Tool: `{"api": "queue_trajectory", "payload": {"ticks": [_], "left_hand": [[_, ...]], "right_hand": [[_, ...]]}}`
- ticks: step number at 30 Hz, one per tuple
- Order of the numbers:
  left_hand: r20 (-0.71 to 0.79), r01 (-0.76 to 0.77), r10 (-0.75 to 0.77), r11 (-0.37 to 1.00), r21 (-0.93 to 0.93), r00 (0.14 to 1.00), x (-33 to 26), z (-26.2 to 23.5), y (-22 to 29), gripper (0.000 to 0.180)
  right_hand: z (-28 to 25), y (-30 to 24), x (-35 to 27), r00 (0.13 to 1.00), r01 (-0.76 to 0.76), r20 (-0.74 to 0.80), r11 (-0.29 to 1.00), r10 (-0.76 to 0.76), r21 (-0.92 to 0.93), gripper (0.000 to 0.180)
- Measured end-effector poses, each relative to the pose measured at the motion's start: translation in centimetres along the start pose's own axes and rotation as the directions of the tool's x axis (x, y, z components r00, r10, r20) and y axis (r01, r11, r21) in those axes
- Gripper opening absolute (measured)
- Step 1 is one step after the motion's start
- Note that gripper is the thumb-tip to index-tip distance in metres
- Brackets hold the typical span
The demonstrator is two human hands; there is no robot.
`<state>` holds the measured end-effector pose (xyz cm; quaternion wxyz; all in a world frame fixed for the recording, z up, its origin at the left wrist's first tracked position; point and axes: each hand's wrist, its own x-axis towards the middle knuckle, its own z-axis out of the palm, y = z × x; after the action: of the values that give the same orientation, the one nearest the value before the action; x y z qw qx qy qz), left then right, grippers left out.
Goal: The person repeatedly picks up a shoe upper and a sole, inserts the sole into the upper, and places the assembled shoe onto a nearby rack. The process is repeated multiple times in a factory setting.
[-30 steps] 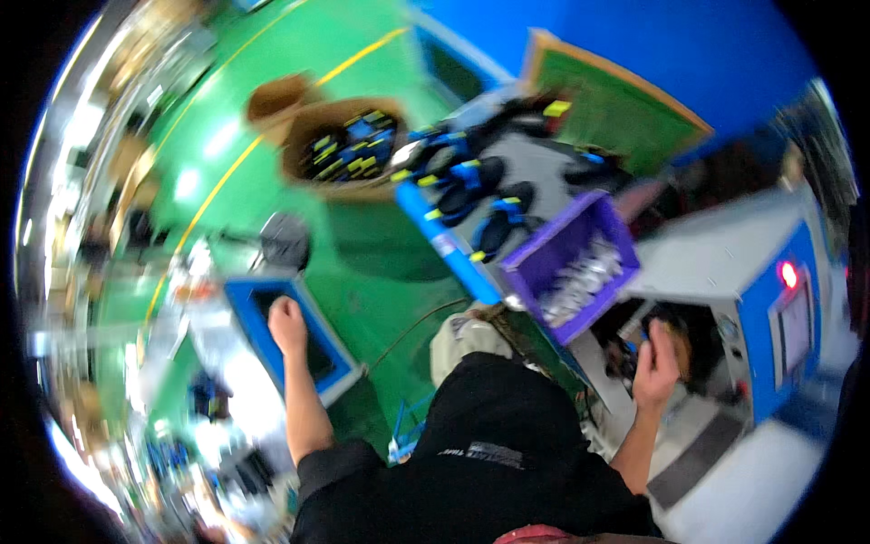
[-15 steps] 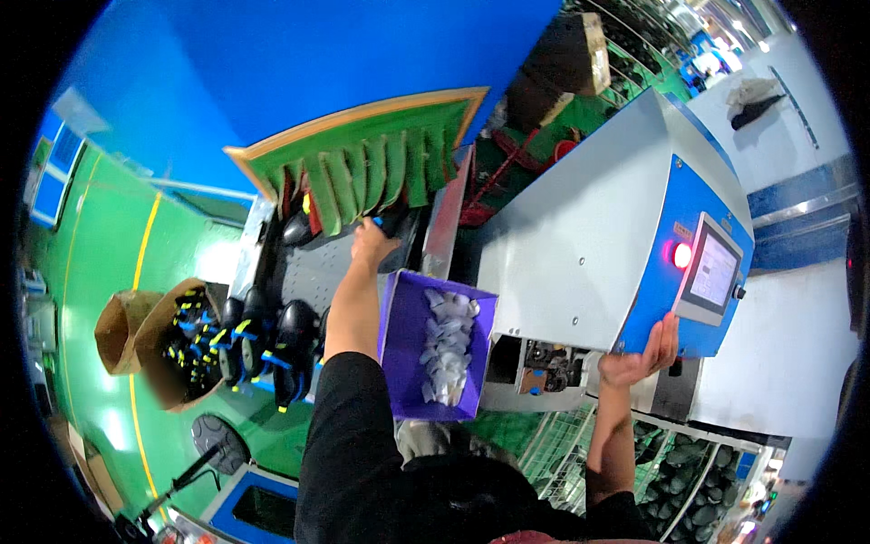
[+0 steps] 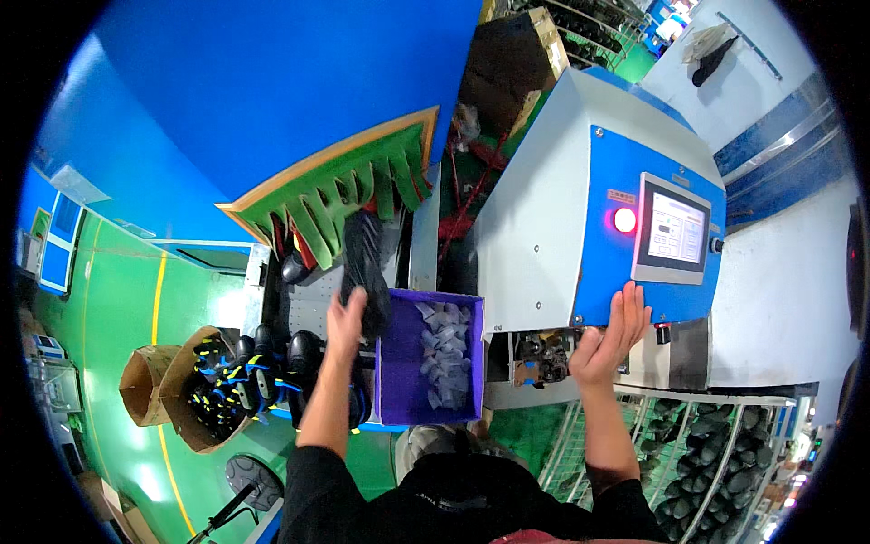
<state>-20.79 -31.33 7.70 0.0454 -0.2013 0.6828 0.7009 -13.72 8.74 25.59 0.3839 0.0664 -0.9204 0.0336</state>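
Note:
My left hand (image 3: pixel 346 317) is closed around a black shoe (image 3: pixel 364 254), which is blurred and stands beside the green strip curtain (image 3: pixel 317 218). Some of my left fingers are hidden by the shoe. Fingers outstretched, my right hand (image 3: pixel 612 343) rests against the lower edge of the blue panel (image 3: pixel 605 272) on a grey machine (image 3: pixel 535 218). Above that hand are a lit red button (image 3: pixel 624 219) and a touch screen (image 3: pixel 672 228). Between my arms sits a purple bin (image 3: pixel 391 385) with translucent plastic pieces (image 3: pixel 444 363) in it.
Behind the curtain rises a large blue housing (image 3: pixel 299 82). More black shoes (image 3: pixel 304 349) line the left side of the perforated grey surface (image 3: pixel 313 308). An open cardboard box (image 3: pixel 172 385) of shoe parts stands at left. A wire rack (image 3: pixel 652 453) of dark items is at lower right.
My left hand has drawn back from the curtain toward me, bringing the black shoe out. The view has shifted; my right hand stays at the panel's lower edge.

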Motion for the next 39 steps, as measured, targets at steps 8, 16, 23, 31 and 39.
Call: {"api": "queue_trajectory", "payload": {"ticks": [8,16,23,31,39], "left_hand": [[0.389,-0.671,0.579,0.725,0.156,0.716,-27.4,6.9,1.6,0.092],[0.242,-0.673,0.662,0.534,0.512,0.709,-27.6,13.9,2.0,0.049],[0.345,-0.248,0.097,0.869,0.428,0.933,-33.4,19.3,-1.0,0.051],[0.664,-0.217,-0.030,0.933,0.287,0.747,-34.1,24.8,-1.7,0.044],[0.424,0.070,-0.144,0.980,0.184,0.894,-33.6,25.6,-0.7,0.032]], "right_hand": [[-4.0,-11.4,-9.2,0.865,-0.475,0.488,-0.121,0.119,0.872,0.130],[-8.7,-2.4,-10.6,0.717,-0.683,0.681,0.048,-0.147,0.729,0.126],[-13.6,6.0,-14.3,0.645,-0.694,0.742,0.266,-0.184,0.669,0.131],[-10.6,14.4,-25.2,0.484,-0.828,0.875,-0.323,0.003,0.458,0.109],[-13.5,13.3,-31.9,0.390,-0.252,0.919,-0.967,-0.057,0.047,0.078]]}}
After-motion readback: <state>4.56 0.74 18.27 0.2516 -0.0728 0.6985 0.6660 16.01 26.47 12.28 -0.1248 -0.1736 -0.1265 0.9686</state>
